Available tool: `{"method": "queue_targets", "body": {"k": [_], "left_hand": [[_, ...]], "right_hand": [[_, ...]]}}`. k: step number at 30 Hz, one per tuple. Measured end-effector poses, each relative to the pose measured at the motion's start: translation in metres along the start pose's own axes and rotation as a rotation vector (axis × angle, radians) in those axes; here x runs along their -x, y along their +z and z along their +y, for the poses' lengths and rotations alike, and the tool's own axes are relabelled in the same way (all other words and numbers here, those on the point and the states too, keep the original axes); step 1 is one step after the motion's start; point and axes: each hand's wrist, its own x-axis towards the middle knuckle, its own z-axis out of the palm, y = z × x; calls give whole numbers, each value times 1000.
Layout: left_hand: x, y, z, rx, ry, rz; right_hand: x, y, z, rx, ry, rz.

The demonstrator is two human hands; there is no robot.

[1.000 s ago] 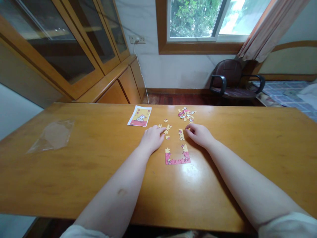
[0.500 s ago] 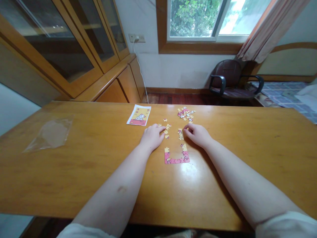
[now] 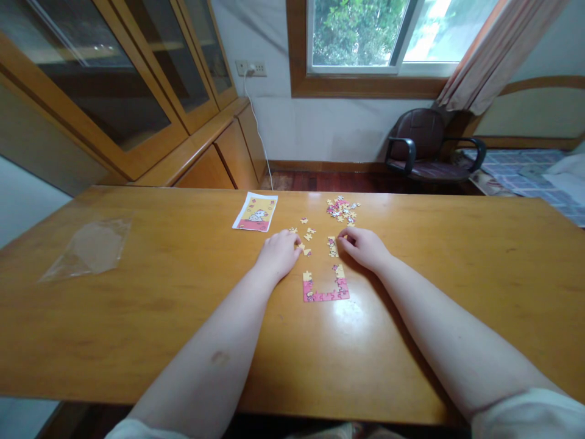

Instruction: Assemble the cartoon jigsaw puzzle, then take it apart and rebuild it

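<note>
My left hand [image 3: 280,253] rests on the table with its fingers curled together around a small yellow puzzle piece [image 3: 301,247] at the fingertips. Several loose yellow pieces [image 3: 308,237] lie just beyond and beside it. Curled in a pinch, my right hand [image 3: 363,245] is at the right edge of a short joined strip of yellow pieces [image 3: 332,247]; whether anything is between its fingertips is hidden. Nearer to me lies a U-shaped part of the puzzle frame [image 3: 326,297], pink along the bottom with yellow upper ends.
A heap of mixed puzzle pieces [image 3: 342,209] lies at the far side of the wooden table [image 3: 183,292]. The picture card [image 3: 256,212] is left of the pieces. A clear plastic bag [image 3: 94,247] lies farther left. Beyond the table stands a chair [image 3: 420,146].
My left hand's extended index finger has curled in, and a yellow piece has slid slightly toward me and left with it. My right hand has stayed nearly still beside the strip.
</note>
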Motion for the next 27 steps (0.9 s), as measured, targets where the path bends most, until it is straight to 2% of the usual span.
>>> {"method": "queue_targets", "body": {"k": [6, 11, 14, 18, 23, 27], "left_hand": [[-1, 1, -1, 122, -45, 36], [2, 5, 8, 436, -30, 69], [7, 10, 18, 635, -38, 95], [12, 16, 30, 816, -35, 50], [15, 14, 36, 944, -55, 45], [14, 13, 37, 987, -66, 40]], "right_hand": [[0, 0, 2, -9, -9, -1], [2, -1, -3, -31, -53, -19], [4, 0, -8, -119, -97, -68], [9, 1, -13, -247, -176, -111], [12, -2, -15, -119, -367, 3], [13, -3, -16, -20, -422, 26]]}}
